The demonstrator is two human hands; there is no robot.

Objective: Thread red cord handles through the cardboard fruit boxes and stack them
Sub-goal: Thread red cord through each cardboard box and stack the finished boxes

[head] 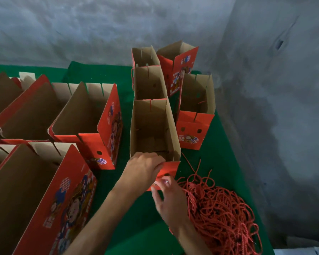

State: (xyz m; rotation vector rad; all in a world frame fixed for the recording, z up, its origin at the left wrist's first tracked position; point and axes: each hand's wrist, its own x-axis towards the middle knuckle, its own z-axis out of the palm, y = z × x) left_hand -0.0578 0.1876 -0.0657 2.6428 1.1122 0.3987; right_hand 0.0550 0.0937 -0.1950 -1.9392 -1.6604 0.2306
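Head view: green table [136,227], grey wall beyond. Open red fruit boxes left of near box [153,133]; more behind it and to its right. Red cord pile [219,214] right of near box, at table's right edge. Left hand [144,167] grips near box's front rim. Right hand [168,197], fingers loosely spread, at front panel; blurred, cord in them uncertain. Likely threading step; next, feed cord through panel hole. Little free room around box.
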